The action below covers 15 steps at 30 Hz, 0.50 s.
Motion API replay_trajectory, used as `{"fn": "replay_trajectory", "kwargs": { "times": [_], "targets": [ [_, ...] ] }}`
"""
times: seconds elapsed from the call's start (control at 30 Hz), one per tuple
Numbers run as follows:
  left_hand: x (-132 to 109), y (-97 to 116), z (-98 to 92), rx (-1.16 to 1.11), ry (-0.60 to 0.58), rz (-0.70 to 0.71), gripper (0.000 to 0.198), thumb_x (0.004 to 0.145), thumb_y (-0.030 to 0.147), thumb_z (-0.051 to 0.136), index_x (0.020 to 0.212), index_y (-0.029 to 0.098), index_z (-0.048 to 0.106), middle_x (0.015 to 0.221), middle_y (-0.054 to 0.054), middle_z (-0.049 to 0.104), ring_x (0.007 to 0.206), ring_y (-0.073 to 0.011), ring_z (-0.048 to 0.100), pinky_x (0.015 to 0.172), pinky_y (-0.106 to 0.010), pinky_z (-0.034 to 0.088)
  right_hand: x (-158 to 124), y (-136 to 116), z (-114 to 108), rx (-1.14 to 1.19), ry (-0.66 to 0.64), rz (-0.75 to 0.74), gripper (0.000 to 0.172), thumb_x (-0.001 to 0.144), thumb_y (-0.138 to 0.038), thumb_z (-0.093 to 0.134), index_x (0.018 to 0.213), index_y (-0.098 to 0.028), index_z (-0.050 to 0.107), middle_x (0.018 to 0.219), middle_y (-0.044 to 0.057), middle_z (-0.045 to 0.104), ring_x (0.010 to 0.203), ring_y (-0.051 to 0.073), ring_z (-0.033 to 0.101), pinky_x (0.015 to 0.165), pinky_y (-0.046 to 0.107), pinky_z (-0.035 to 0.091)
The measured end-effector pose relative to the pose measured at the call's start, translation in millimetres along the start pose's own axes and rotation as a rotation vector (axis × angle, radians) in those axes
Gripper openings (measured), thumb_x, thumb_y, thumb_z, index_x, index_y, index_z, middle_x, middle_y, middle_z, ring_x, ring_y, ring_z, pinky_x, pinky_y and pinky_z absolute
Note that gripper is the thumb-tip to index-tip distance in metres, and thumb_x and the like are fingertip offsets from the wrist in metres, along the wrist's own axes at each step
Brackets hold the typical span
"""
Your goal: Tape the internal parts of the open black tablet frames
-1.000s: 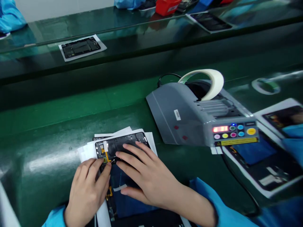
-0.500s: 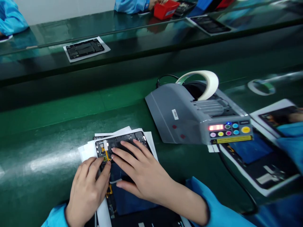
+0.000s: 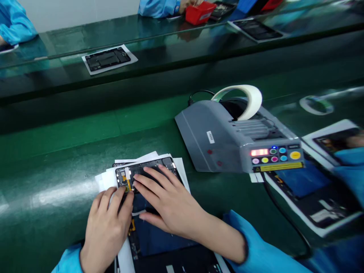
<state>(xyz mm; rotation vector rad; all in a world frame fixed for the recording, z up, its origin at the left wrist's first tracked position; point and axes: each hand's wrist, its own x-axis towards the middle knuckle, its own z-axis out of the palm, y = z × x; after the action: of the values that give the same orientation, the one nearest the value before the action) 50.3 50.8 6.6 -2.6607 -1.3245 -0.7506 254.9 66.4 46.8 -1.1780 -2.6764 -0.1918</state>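
Note:
An opened dark device (image 3: 150, 167), with its inner parts and an orange flex strip showing, lies on white paper sheets (image 3: 105, 181) on the green bench. My right hand (image 3: 165, 201) lies flat on it with the fingers spread, the fingertips near the top edge. My left hand (image 3: 106, 227) rests at the device's left side. Its fingertips press beside the orange strip and it holds nothing that I can see.
A grey tape dispenser machine (image 3: 227, 138) with a white tape roll (image 3: 247, 96) and lit buttons stands to the right. More opened devices on paper lie at the right (image 3: 313, 197) and on the far shelf (image 3: 108, 58). Other people's blue sleeves and a red bin (image 3: 200, 11) are at the back.
My right hand's fingers have slid slightly up and left over the device. The view has shifted a little. My left hand stays beside the strip.

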Motion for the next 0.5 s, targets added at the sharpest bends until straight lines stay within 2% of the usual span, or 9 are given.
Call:
{"fn": "replay_trajectory", "kwargs": {
  "times": [0.17,0.3,0.5],
  "targets": [
    [-1.3,1.2,1.0,-0.009,-0.009,0.000,0.031,0.094,0.013,0.047,0.121,0.015,0.062,0.117,-0.010,0.066,0.109,-0.0295,0.053,0.088,-0.042,0.044,-5.2,5.1,-5.0,0.034,-0.012,-0.069,0.053,0.101,-0.053,0.039,0.128,-0.014,0.062,0.134,0.009,0.061,0.128,0.032,0.043,0.108,0.056,0.035],
    [-6.0,1.5,3.5,-0.026,0.013,0.000,0.032,0.094,0.012,0.046,0.122,0.013,0.062,0.118,-0.011,0.065,0.112,-0.0309,0.052,0.091,-0.044,0.046,-3.3,5.9,-3.8,0.056,-0.095,-0.062,0.054,0.099,-0.057,0.043,0.130,-0.017,0.061,0.140,0.007,0.056,0.132,0.034,0.041,0.109,0.059,0.036],
    [-8.2,1.5,3.9,-0.034,0.041,0.016,0.029,0.096,0.016,0.048,0.119,0.013,0.063,0.118,-0.012,0.066,0.112,-0.0309,0.053,0.092,-0.046,0.049,-2.3,9.1,-2.9,0.070,-0.080,-0.075,0.053,0.100,-0.056,0.039,0.130,-0.017,0.060,0.139,0.006,0.056,0.131,0.034,0.042,0.108,0.059,0.037]
  ]
}}
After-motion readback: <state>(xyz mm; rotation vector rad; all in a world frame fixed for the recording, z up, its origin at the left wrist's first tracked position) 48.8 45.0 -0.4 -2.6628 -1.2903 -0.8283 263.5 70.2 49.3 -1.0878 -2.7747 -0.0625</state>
